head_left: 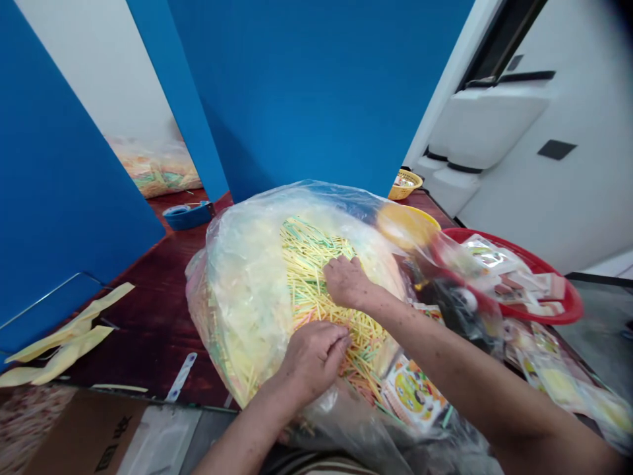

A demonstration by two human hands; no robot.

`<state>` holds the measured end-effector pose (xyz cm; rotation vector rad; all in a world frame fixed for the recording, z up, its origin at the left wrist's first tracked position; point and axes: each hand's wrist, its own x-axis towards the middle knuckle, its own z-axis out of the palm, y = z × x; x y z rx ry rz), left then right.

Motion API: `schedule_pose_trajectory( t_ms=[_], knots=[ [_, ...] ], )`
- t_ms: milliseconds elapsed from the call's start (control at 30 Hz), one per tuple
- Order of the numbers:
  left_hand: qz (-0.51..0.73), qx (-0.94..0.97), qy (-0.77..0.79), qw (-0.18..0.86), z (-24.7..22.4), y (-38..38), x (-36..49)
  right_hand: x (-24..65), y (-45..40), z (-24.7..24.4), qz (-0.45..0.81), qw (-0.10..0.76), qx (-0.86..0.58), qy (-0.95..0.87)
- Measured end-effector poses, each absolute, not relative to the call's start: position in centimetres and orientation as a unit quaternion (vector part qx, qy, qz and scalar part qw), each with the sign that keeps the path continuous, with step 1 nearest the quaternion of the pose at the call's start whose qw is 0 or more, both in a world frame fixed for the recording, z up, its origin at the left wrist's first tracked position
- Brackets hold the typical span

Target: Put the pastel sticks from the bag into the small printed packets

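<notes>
A large clear plastic bag (242, 264) lies open before me, filled with thin pastel sticks (311, 257) in yellow, green and orange. Both of my hands are over the bag's opening. My right hand (349, 280) is closed, its knuckles up and fingertips hidden against the sticks. Nearer to me, my left hand (316, 356) is curled with the thumb pressed to the fingers, above the sticks by the bag's near edge. What either hand holds, if anything, cannot be made out. Beside the bag's near right edge are printed cartoon packets (414, 394).
A red basin (568, 310) with packets stands at right, near a yellow bowl (410, 224) partly behind plastic. Blue tape (188, 215) and pale yellow strips (74, 340) lie at left. Blue panels (316, 92) rise behind; a cardboard box (84, 432) sits below the table edge.
</notes>
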<state>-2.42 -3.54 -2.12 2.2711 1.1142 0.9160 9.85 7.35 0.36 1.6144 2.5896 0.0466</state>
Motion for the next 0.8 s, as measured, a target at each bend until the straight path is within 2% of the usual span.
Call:
schedule_pose_trajectory(
  t_ms=[233, 300, 400, 500, 633, 700, 800],
  knots=[
    [0.429, 0.691, 0.518, 0.264, -0.7, -0.2, -3.0, 12.7, 7.7, 2.9, 0.0, 0.003, 0.564, 0.826],
    [0.453, 0.631, 0.538, 0.329, 0.0, 1.6, -2.5, 12.7, 7.3, 3.3, -0.045, -0.05, 0.579, 0.812],
    [0.476, 0.533, 0.493, 0.496, 0.9, 3.8, -1.0, 11.9, 6.6, 3.2, -0.171, -0.153, 0.559, 0.797],
    [0.488, 0.447, 0.452, 0.599, 1.3, 4.6, 0.6, 10.9, 6.3, 2.4, -0.322, -0.2, 0.53, 0.759],
    [0.545, 0.418, 0.468, 0.555, 0.6, 4.6, 1.8, 10.2, 5.9, 1.5, -0.496, -0.227, 0.506, 0.668],
    [0.583, 0.415, 0.48, 0.508, 0.3, 4.8, 2.0, 10.2, 5.5, 1.4, -0.497, -0.245, 0.512, 0.657],
    [0.642, 0.344, 0.492, 0.477, 0.7, 5.8, 1.5, 10.7, 5.2, 1.5, -0.411, -0.243, 0.543, 0.691]
  ],
)
